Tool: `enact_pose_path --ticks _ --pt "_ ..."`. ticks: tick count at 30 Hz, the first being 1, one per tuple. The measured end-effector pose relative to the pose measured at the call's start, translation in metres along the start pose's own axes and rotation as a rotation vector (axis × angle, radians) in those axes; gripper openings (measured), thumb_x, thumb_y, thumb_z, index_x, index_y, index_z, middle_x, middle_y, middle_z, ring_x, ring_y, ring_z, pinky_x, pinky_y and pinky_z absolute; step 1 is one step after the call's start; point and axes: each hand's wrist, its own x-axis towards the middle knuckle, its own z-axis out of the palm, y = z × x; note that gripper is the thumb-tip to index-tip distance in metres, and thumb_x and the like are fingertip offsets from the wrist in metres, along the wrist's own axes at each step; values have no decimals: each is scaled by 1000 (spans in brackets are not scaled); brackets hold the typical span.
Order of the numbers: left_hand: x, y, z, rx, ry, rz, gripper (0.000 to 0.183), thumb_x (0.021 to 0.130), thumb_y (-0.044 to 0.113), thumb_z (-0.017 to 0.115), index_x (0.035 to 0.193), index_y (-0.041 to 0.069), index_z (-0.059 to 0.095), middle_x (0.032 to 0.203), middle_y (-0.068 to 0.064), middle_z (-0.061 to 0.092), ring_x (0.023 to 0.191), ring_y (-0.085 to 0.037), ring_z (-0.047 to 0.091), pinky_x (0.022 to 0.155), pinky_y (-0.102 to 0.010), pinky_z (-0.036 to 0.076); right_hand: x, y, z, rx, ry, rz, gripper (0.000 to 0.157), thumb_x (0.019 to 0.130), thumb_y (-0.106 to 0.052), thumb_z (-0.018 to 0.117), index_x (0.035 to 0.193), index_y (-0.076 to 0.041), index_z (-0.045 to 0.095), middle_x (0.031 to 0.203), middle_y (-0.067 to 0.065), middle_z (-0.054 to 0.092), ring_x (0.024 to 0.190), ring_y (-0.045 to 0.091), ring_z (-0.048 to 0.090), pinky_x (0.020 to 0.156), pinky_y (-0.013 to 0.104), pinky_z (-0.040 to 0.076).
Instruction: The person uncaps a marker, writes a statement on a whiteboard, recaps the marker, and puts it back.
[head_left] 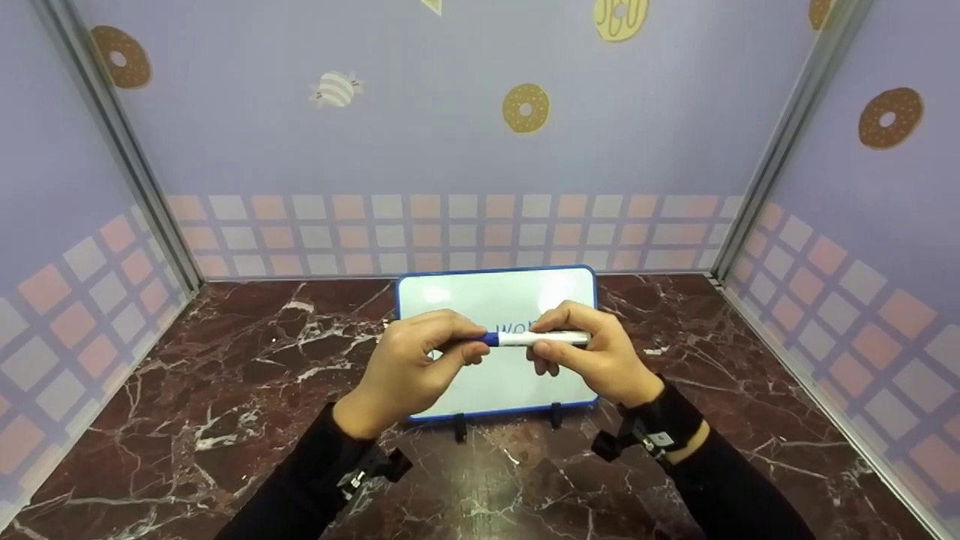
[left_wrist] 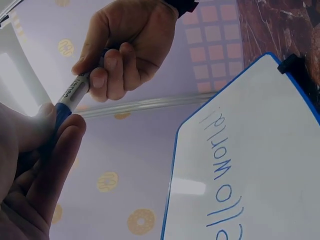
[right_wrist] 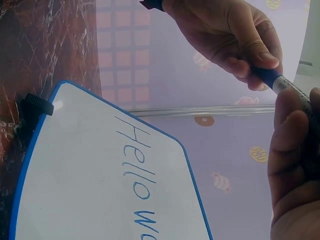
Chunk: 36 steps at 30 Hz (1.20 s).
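Both hands hold a whiteboard marker (head_left: pixel 521 339) level in front of the board in the head view. My left hand (head_left: pixel 420 360) pinches its blue cap (head_left: pixel 490 339) between thumb and fingers. The white barrel (right_wrist: pixel 294 91) is gripped by my right hand (head_left: pixel 596 352), with fingers curled round it in the left wrist view. The cap sits against the barrel. Behind the hands stands a blue-framed whiteboard (head_left: pixel 495 382), tilted back. Blue handwriting (right_wrist: pixel 137 165) on it reads "Hello world!" across the two wrist views; the hands hide most of it in the head view.
Black feet (head_left: pixel 460 427) hold up the board's lower edge. It stands on a dark red marbled table (head_left: pixel 262 420). Purple walls with donut and candy pictures (head_left: pixel 450 150) enclose the back and sides, joined by metal corner posts (head_left: pixel 787 142).
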Motion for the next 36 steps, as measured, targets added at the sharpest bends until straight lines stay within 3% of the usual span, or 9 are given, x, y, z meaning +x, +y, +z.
enact_pose_path --ticks 5,12,19,22,27,29,36 --pt "0 -5 -6 30 -48 -35 13 98 1 84 111 2 80 98 -3 80 81 -15 75 74 -23 65 1 -1 -4 -149 -7 4 18 104 11 71 121 5 71 94 23 74 80 16 70 68 24 58" --pt "-8 -18 -14 166 -123 -41 16 99 8 87 113 7 80 101 1 80 81 -10 73 69 -27 65 4 9 -12 -575 -49 -199 28 95 6 86 119 -7 80 105 7 74 84 18 63 73 25 51" --pt "-13 -30 -15 359 -143 -16 16 99 16 88 113 10 81 103 1 81 81 -11 75 63 -29 61 5 17 -16 -882 -90 -291 20 98 -8 88 116 -7 81 106 3 73 80 13 65 66 27 57" --pt "-15 -35 -18 450 -123 4 16 99 17 88 112 12 80 104 1 81 81 -15 74 62 -31 60 5 17 -20 -935 -63 -290 18 99 -9 87 116 -7 81 105 4 72 79 13 63 67 29 55" --pt "-18 -44 -28 562 -80 20 17 98 19 88 111 11 81 108 -3 82 97 -21 78 74 -39 66 4 16 -33 -949 4 -249 18 99 -6 86 116 -7 80 104 5 71 81 15 62 71 26 51" --pt "-18 -46 -34 599 -77 -2 17 100 21 85 113 11 81 112 -2 82 103 -21 78 78 -40 67 3 16 -39 -951 31 -240 18 99 -5 86 115 -7 80 104 5 71 82 16 62 72 25 50" --pt "-18 -47 -54 637 -31 -85 17 104 24 81 114 10 82 113 -3 83 102 -22 78 72 -40 66 -1 14 -65 -985 112 -238 18 98 -2 85 115 -5 80 104 6 73 82 16 63 69 20 48"
